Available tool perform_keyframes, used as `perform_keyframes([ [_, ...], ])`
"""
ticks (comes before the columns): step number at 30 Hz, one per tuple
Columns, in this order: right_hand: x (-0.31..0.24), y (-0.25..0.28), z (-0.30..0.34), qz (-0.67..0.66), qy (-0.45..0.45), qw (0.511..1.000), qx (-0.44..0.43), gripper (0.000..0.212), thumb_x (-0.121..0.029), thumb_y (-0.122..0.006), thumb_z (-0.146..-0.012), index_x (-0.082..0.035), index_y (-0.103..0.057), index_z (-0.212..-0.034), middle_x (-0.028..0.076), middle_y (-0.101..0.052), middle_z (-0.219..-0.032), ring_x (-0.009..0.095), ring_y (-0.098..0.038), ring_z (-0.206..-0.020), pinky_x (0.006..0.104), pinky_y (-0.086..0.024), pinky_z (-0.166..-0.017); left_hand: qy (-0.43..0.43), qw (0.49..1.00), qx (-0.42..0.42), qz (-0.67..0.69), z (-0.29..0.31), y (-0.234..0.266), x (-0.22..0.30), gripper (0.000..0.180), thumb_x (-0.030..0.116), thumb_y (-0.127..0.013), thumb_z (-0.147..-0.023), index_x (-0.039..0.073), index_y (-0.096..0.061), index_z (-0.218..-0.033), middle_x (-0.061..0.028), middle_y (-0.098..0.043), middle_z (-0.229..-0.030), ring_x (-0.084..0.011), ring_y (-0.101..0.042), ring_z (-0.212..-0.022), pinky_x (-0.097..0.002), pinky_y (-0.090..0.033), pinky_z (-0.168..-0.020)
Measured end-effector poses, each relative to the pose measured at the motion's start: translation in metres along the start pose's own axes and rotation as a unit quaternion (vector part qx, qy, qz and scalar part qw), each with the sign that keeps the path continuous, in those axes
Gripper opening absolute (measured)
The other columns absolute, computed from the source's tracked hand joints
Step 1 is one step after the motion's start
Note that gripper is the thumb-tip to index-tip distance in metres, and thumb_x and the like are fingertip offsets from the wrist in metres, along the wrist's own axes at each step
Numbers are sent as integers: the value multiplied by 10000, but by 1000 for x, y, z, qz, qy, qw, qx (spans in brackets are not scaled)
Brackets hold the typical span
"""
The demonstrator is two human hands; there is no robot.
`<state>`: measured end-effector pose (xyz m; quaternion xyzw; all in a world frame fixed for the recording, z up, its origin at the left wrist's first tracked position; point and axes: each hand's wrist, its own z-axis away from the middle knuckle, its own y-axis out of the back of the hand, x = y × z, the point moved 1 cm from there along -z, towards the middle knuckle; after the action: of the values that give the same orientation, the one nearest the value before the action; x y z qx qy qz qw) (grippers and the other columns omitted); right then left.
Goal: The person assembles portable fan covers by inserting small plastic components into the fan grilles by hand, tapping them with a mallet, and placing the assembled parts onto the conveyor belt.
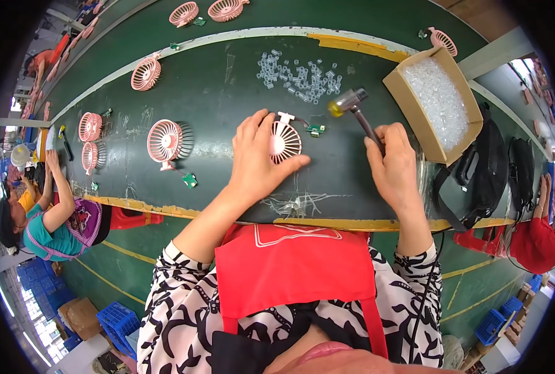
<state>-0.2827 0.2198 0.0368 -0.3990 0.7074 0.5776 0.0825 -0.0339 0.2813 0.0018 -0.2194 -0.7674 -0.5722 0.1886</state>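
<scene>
My left hand (pixel 257 156) is curved around the left side of a pink fan housing (pixel 285 142) lying on the dark green bench, fingers over its far edge and thumb along its near edge. A wire runs from the housing's white stem to a small green circuit board (pixel 315 129) on its right. In my right hand (pixel 394 163) is a small mallet (pixel 352 102), gripped by its dark handle, its yellow-tipped head raised to the right of the housing. Beyond them lies a scatter of small clear plastic tubes (pixel 302 80).
A cardboard box (pixel 408 87) of clear pieces stands at right, beside a black bag (pixel 486 168). Another pink housing (pixel 164 141) with its board (pixel 190 180) lies to my left; several more sit farther off. A co-worker (pixel 53 218) sits at far left.
</scene>
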Motion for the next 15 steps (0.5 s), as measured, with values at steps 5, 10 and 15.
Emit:
perform_keyframes([
  [5,-44,-29,-4,-48,112,991,46,284,-62,-675,-849,-3,-557,-1101,146,-601,-765,355,-634,-663,439,-501,-563,17,1000,16,13,12,-8,1,1025,330,-887,-643,-65,-333,-1409,-197,-505,-1304,-381,-424,-1246,-484,-308,-1061],
  [10,-38,-53,-1,30,133,990,-24,252,-38,-678,-833,-2,-603,-1071,137,-618,-774,311,-637,-671,389,-504,-569,32,999,29,26,14,-13,1,1134,306,-892,-628,-101,-218,-1444,-201,-504,-1315,-375,-430,-1240,-478,-294,-1071],
  [15,-76,-6,-15,-57,182,964,188,262,82,-694,-787,77,-620,-1038,167,-647,-838,284,-604,-637,355,-480,-548,37,998,40,30,18,-10,-4,1138,301,-892,-619,-102,-219,-1443,-203,-513,-1304,-379,-431,-1244,-485,-290,-1071],
])
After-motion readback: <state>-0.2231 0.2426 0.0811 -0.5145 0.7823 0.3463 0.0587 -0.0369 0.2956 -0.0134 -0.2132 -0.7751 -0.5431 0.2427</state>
